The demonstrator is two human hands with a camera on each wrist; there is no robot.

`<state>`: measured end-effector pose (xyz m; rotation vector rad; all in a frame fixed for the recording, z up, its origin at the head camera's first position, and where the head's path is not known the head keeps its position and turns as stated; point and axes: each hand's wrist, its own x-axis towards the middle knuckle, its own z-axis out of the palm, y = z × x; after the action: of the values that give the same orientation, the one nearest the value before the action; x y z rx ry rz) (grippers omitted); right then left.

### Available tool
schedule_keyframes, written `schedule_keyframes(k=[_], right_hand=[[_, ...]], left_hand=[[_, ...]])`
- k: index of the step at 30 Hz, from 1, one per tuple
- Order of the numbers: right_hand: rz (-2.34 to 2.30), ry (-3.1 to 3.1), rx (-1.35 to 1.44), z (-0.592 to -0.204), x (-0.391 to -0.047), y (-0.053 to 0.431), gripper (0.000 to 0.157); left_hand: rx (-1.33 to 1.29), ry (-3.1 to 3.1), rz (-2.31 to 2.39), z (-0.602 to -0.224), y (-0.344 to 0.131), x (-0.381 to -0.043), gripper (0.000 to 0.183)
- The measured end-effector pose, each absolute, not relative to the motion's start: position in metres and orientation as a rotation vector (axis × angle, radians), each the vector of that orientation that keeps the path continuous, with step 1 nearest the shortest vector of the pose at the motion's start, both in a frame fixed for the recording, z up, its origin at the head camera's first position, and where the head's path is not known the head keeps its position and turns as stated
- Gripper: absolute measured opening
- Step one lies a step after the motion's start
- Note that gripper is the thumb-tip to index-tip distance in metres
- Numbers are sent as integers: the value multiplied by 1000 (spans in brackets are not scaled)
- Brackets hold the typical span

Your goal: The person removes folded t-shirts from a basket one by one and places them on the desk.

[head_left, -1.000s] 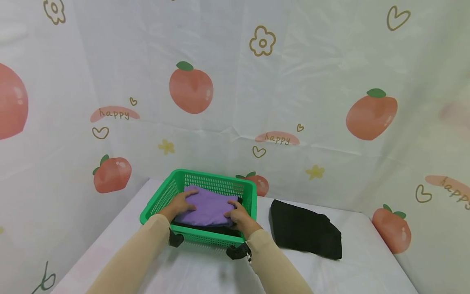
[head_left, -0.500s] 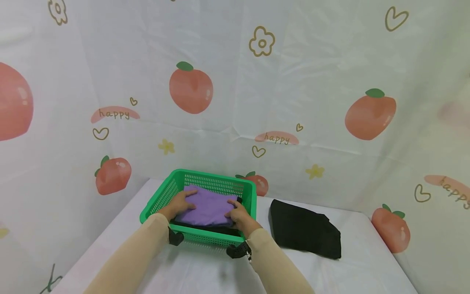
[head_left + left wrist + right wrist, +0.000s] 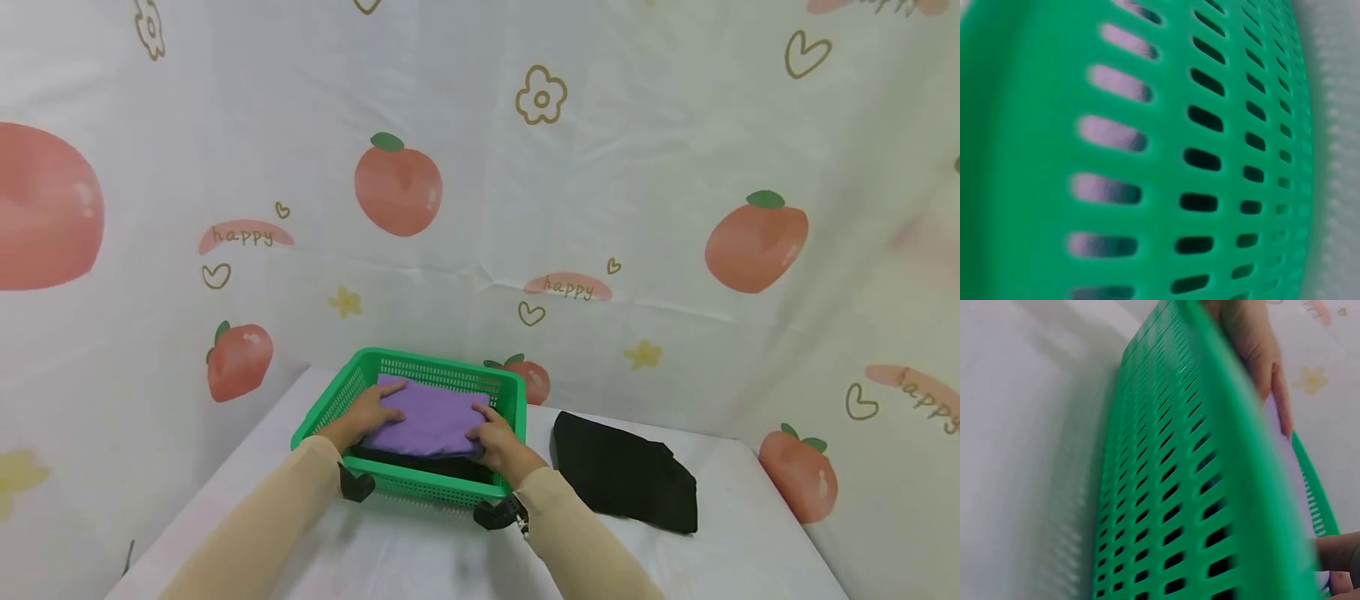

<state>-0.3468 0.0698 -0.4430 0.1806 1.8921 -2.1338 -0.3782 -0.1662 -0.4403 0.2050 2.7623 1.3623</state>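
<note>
A folded purple cloth (image 3: 427,421) lies inside a green perforated plastic basket (image 3: 420,482), over a black cloth (image 3: 427,462). My left hand (image 3: 366,415) grips its left side, thumb and index finger spread on top. On the opposite side my right hand (image 3: 501,437) holds the right edge, with the thumb above and some fingers tucked out of sight. The left wrist view is filled by the basket's slotted wall (image 3: 1166,150), with purple showing through the slots. In the right wrist view, fingers show at both sides of the purple cloth (image 3: 1288,459) beyond the basket rim.
Another folded black cloth (image 3: 626,475) lies flat on the white-covered table (image 3: 420,558), right of the basket. A white curtain (image 3: 465,208) printed with fruit and hearts stands behind the table and along its sides.
The head view has shifted slightly. Both hands have raised the purple cloth a little within the basket, and more of the black cloth below shows at the front.
</note>
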Motion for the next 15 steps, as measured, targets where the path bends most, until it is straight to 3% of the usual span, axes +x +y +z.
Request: schedule_keyframes(k=[15], right_hand=[[-2193, 1726, -4, -408, -334, 94, 65]], left_hand=[[267, 2715, 1483, -406, -163, -364, 66]])
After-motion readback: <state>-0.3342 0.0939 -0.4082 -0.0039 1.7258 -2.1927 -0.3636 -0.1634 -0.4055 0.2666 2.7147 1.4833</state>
